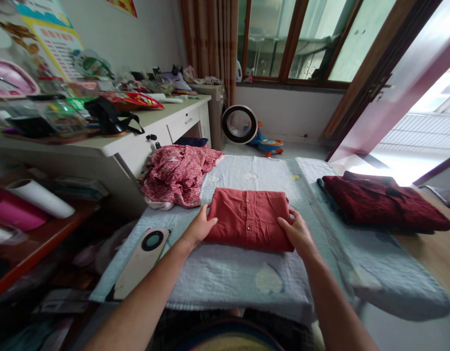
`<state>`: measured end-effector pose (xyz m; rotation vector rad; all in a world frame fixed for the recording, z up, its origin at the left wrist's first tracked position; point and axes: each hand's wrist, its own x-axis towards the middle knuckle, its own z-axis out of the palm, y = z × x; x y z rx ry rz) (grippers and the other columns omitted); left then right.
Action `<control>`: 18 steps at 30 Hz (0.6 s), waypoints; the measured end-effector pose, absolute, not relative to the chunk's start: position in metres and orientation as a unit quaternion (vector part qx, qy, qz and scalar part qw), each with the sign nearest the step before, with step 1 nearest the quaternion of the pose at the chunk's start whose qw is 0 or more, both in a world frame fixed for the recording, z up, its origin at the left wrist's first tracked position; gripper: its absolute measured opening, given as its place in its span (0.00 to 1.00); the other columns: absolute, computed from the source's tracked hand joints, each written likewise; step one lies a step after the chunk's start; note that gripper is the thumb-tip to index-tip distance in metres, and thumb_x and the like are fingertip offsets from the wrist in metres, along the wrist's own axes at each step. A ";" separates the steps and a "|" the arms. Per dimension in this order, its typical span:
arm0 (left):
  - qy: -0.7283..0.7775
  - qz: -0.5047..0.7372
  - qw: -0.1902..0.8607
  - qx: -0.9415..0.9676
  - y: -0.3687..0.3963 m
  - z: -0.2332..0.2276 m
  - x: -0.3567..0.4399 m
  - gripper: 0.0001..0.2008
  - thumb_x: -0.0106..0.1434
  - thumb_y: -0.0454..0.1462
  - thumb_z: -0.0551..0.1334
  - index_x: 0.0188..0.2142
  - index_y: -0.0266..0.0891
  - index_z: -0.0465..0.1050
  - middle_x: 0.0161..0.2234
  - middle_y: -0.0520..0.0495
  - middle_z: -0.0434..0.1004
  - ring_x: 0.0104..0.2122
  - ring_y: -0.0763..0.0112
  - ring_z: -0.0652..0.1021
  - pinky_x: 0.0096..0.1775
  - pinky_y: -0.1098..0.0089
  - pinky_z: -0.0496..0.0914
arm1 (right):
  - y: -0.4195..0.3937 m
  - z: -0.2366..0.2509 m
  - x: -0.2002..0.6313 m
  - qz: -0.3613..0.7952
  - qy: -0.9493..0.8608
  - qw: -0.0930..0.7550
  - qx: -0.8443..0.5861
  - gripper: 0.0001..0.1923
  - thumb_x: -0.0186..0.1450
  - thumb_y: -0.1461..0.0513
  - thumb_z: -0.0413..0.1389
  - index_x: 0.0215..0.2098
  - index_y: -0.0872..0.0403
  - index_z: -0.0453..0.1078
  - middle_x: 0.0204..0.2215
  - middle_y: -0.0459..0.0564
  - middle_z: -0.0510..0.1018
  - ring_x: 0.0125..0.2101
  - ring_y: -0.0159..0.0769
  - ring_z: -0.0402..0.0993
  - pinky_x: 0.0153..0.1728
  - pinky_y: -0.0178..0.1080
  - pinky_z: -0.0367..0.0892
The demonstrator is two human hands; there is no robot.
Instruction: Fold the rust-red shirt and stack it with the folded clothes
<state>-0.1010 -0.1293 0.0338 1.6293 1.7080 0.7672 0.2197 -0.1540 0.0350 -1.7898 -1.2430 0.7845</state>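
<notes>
A folded brick-red shirt [263,219] with a buttoned front lies on the cloth-covered table [225,278] in front of me. My left hand [201,224] grips its left edge, thumb on top and fingers tucked beneath. At the opposite edge, my right hand [296,231] holds the shirt in the same way, its thumb pressing the upper face. The fingers under the fabric are partly hidden. Beyond my left hand sits a crumpled pink-red patterned garment [179,173]. A phone [140,263] with a round camera ring lies flat near my left forearm.
Folded dark red clothes [384,202] are stacked on the right, partly over a wooden surface [425,253]. To the left stands a white desk [130,146] crowded with items. Behind the table are a washing machine with its round door [239,124] swung out and a blue-orange ride-on toy [267,142].
</notes>
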 end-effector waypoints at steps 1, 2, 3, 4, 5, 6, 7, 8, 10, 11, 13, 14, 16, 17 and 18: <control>0.655 0.300 0.326 0.612 -0.130 0.034 -0.102 0.28 0.64 0.38 0.60 0.61 0.37 0.57 0.53 0.37 0.75 0.51 0.59 0.76 0.52 0.63 0.69 | -0.155 0.036 0.220 0.318 -0.489 0.399 -0.707 0.29 0.58 0.51 0.56 0.55 0.54 0.62 0.35 0.52 0.80 0.34 0.45 0.78 0.35 0.44 0.72; 0.663 0.292 0.319 0.611 -0.130 0.034 -0.103 0.28 0.64 0.39 0.60 0.61 0.36 0.57 0.52 0.37 0.75 0.51 0.58 0.77 0.51 0.63 0.69 | -0.155 0.037 0.220 0.306 -0.494 0.388 -0.715 0.30 0.58 0.52 0.55 0.56 0.55 0.62 0.35 0.53 0.80 0.34 0.46 0.78 0.36 0.45 0.72; 0.674 0.272 0.298 0.619 -0.132 0.034 -0.103 0.29 0.64 0.40 0.60 0.62 0.34 0.57 0.52 0.35 0.75 0.50 0.56 0.77 0.50 0.61 0.70 | -0.156 0.037 0.220 0.272 -0.506 0.371 -0.730 0.30 0.58 0.53 0.55 0.56 0.56 0.62 0.36 0.55 0.79 0.35 0.47 0.77 0.38 0.47 0.71; 0.686 0.248 0.262 0.631 -0.134 0.036 -0.103 0.30 0.64 0.40 0.60 0.62 0.32 0.56 0.52 0.32 0.74 0.50 0.54 0.76 0.50 0.59 0.70 | -0.158 0.036 0.219 0.218 -0.523 0.351 -0.745 0.31 0.58 0.54 0.55 0.57 0.58 0.62 0.38 0.57 0.78 0.38 0.49 0.76 0.41 0.50 0.70; 0.696 0.228 0.211 0.647 -0.137 0.038 -0.101 0.31 0.63 0.40 0.60 0.62 0.30 0.55 0.53 0.30 0.73 0.51 0.51 0.76 0.50 0.57 0.70 | -0.159 0.037 0.218 0.153 -0.544 0.335 -0.754 0.31 0.58 0.55 0.55 0.57 0.59 0.62 0.40 0.60 0.77 0.41 0.52 0.75 0.44 0.52 0.69; 0.699 0.217 0.152 0.665 -0.140 0.041 -0.099 0.31 0.63 0.39 0.60 0.63 0.29 0.55 0.53 0.28 0.71 0.52 0.49 0.75 0.51 0.55 0.69 | -0.160 0.038 0.215 0.089 -0.567 0.326 -0.752 0.31 0.58 0.56 0.55 0.57 0.61 0.62 0.43 0.63 0.75 0.45 0.54 0.73 0.48 0.54 0.67; 0.692 0.217 0.092 0.682 -0.143 0.045 -0.095 0.31 0.63 0.37 0.60 0.63 0.28 0.54 0.54 0.27 0.70 0.53 0.48 0.74 0.51 0.54 0.68 | -0.160 0.039 0.211 0.036 -0.590 0.326 -0.738 0.30 0.59 0.58 0.54 0.58 0.62 0.62 0.46 0.65 0.73 0.48 0.55 0.70 0.50 0.55 0.65; 0.675 0.228 0.038 0.701 -0.147 0.049 -0.089 0.30 0.63 0.35 0.59 0.63 0.29 0.55 0.55 0.27 0.69 0.54 0.48 0.73 0.53 0.53 0.67 | -0.160 0.042 0.205 -0.001 -0.614 0.335 -0.715 0.29 0.59 0.59 0.53 0.57 0.63 0.62 0.48 0.66 0.72 0.51 0.54 0.68 0.53 0.55 0.63; 0.609 0.254 -0.021 0.751 -0.152 0.054 -0.076 0.27 0.65 0.34 0.57 0.62 0.31 0.57 0.55 0.31 0.69 0.56 0.51 0.71 0.56 0.54 0.64 | -0.159 0.049 0.188 -0.026 -0.666 0.361 -0.652 0.26 0.61 0.62 0.51 0.57 0.60 0.63 0.51 0.64 0.71 0.54 0.51 0.66 0.55 0.53 0.62; 0.568 0.263 -0.029 0.779 -0.154 0.054 -0.068 0.25 0.65 0.34 0.56 0.62 0.32 0.58 0.57 0.33 0.69 0.57 0.54 0.69 0.58 0.55 0.63 | -0.158 0.051 0.179 -0.018 -0.691 0.372 -0.619 0.24 0.63 0.62 0.50 0.57 0.58 0.63 0.53 0.62 0.70 0.55 0.48 0.65 0.56 0.51 0.62; 0.494 0.253 -0.022 0.832 -0.158 0.051 -0.054 0.25 0.67 0.37 0.55 0.62 0.36 0.58 0.60 0.38 0.65 0.61 0.56 0.65 0.61 0.55 0.60 | -0.154 0.052 0.160 0.017 -0.747 0.358 -0.559 0.23 0.66 0.62 0.48 0.59 0.55 0.62 0.58 0.59 0.68 0.59 0.45 0.62 0.59 0.49 0.60; 0.472 0.237 -0.014 0.849 -0.160 0.047 -0.049 0.25 0.68 0.39 0.55 0.63 0.38 0.58 0.62 0.40 0.63 0.63 0.57 0.62 0.62 0.55 0.59 | -0.152 0.050 0.153 0.032 -0.764 0.341 -0.547 0.23 0.67 0.62 0.47 0.60 0.55 0.62 0.60 0.58 0.66 0.61 0.44 0.59 0.60 0.50 0.57; 0.459 0.204 -0.003 0.865 -0.164 0.037 -0.043 0.25 0.68 0.41 0.55 0.63 0.40 0.58 0.64 0.43 0.60 0.64 0.57 0.60 0.62 0.54 0.58 | -0.147 0.041 0.144 0.061 -0.777 0.296 -0.553 0.23 0.69 0.60 0.46 0.62 0.54 0.61 0.63 0.57 0.63 0.64 0.45 0.55 0.62 0.52 0.53; 0.461 0.192 0.000 0.867 -0.165 0.032 -0.042 0.26 0.68 0.42 0.55 0.64 0.41 0.57 0.65 0.43 0.59 0.65 0.58 0.59 0.62 0.54 0.58 | -0.145 0.036 0.143 0.074 -0.776 0.277 -0.562 0.23 0.70 0.59 0.46 0.62 0.54 0.61 0.63 0.56 0.63 0.64 0.45 0.55 0.63 0.53 0.52; 0.463 0.185 0.001 0.867 -0.166 0.027 -0.043 0.26 0.68 0.42 0.55 0.64 0.41 0.57 0.65 0.44 0.58 0.65 0.58 0.59 0.62 0.54 0.57 | -0.142 0.030 0.143 0.085 -0.776 0.263 -0.568 0.24 0.70 0.58 0.46 0.63 0.53 0.61 0.63 0.56 0.63 0.64 0.45 0.55 0.63 0.53 0.51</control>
